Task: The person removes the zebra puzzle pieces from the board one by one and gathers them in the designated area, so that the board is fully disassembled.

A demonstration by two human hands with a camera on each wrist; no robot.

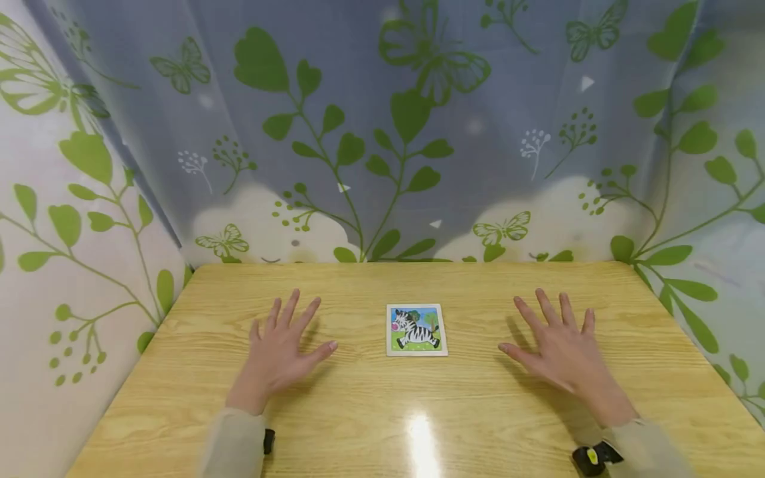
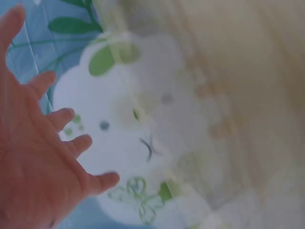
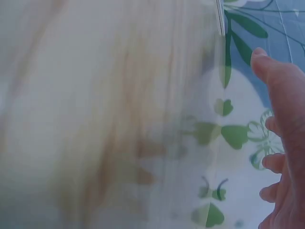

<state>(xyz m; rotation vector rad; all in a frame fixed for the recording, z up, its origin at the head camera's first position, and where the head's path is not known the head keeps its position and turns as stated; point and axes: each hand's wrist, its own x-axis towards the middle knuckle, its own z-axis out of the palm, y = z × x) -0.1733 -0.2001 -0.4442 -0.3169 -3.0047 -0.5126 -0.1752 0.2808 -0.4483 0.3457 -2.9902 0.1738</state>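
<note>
A square zebra picture puzzle (image 1: 416,330) with a pale border lies flat on the wooden table. To its left my left hand (image 1: 283,352) is held palm down with the fingers spread, and nothing is in it. My right hand (image 1: 558,348) mirrors it on the other side, fingers also spread wide and holding nothing. Both hands stay apart from the puzzle. In the left wrist view the left hand (image 2: 43,143) shows its palm and outstretched fingers. Along the right edge of the right wrist view, part of the right hand (image 3: 286,129) appears, its thumb extended.
The table (image 1: 352,411) has a light wood grain and a bright glare spot near its front. A blue-grey curtain (image 1: 382,133) with green leaves and butterflies hangs behind its far edge. Patterned cloth also hangs at both sides. Dark bands circle both wrists.
</note>
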